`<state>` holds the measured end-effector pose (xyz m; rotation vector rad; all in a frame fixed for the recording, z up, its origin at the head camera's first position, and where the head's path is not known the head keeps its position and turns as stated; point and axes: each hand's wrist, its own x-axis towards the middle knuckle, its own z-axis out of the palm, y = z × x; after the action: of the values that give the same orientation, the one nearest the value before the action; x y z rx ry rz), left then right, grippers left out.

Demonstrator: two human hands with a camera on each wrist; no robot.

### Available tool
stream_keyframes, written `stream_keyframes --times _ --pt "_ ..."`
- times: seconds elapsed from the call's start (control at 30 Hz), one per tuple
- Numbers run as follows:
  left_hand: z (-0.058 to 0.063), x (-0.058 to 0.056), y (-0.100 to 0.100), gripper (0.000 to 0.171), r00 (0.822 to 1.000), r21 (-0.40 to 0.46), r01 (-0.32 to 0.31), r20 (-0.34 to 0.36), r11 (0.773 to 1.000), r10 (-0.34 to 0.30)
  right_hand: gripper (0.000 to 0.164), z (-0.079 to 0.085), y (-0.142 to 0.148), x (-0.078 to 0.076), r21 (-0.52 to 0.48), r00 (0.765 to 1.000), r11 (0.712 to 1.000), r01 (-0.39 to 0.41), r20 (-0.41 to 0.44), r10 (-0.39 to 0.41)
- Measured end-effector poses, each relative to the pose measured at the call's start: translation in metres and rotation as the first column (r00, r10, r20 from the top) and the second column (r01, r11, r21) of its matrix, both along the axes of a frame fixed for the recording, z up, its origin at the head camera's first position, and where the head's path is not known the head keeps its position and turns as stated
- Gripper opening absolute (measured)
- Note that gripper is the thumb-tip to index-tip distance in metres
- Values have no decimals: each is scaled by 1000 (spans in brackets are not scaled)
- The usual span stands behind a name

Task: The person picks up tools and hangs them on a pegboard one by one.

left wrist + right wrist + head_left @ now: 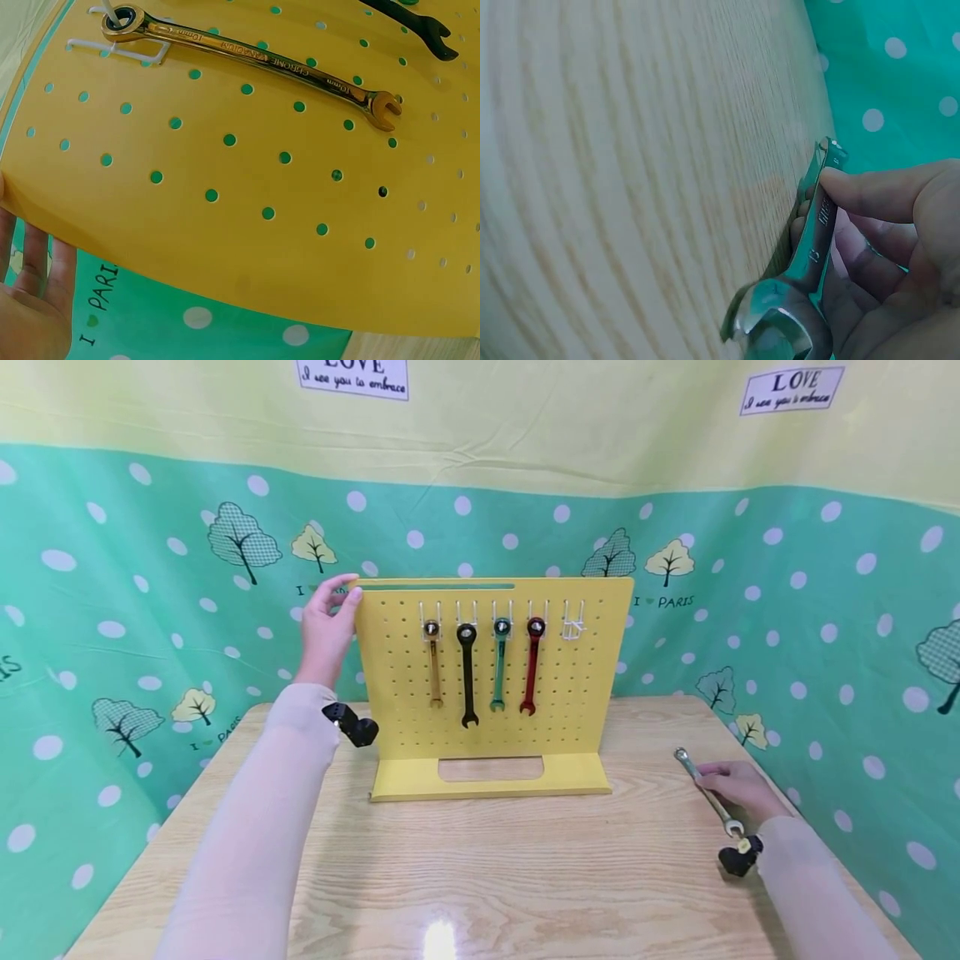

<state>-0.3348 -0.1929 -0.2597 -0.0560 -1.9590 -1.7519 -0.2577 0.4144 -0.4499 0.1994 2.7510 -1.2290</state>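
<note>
My left hand grips the top left corner of a yellow pegboard, thumb in front and fingers behind the edge. On white hooks along the board hang a gold wrench, a black wrench, a green wrench and a red wrench. The gold wrench lies across the left wrist view. Low over the table at the right, my right hand pinches a silver combination wrench by its shaft. The wrench's open end points toward me; its ring end points away.
More white hooks stick out of the board, right of the red wrench. The board's base stands on a wooden table. A green and yellow patterned cloth hangs behind the table and along both sides.
</note>
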Motion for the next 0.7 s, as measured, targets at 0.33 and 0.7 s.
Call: stream_keyframes --times 0.33,0.7 --pt "0 0 1 35 1000 17 5 2 1000 -5 51 3 -12 -5 -17 1000 1000 -17 -10 17" --pt "-1 -1 1 34 1000 9 -3 -14 1000 3 48 38 -48 -11 -65 991 994 -83 -109 76"
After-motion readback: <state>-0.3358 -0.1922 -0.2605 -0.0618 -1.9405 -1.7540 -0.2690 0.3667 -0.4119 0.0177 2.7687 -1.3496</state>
